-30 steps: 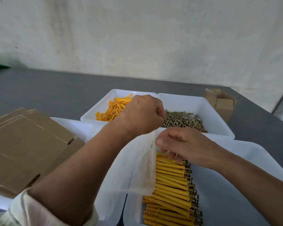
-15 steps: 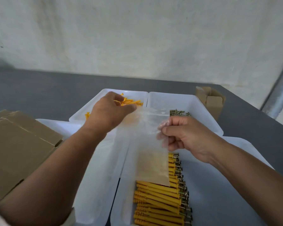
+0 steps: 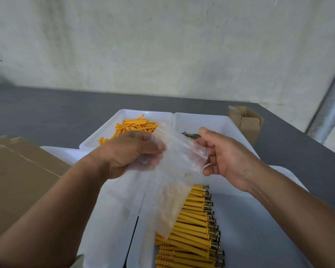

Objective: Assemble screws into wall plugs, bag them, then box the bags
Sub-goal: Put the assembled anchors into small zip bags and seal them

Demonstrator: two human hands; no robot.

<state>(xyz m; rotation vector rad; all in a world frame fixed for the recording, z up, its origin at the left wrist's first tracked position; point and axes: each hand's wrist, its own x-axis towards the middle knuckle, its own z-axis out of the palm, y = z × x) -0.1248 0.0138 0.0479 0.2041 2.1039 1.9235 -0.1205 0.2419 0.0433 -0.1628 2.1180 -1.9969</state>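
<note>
Grey table [image 3: 46, 113]. Left hand [image 3: 128, 151], right hand [image 3: 226, 157] pinch clear bag [image 3: 174, 171] at mouth; film may slip shut before filling.

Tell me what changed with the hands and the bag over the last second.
The right hand left the row of assembled plugs and took hold of the clear bag, which the left hand had raised. Both now hold its top, one at each side, above the row. The loose plugs, screws and cardboard stayed put.
</note>
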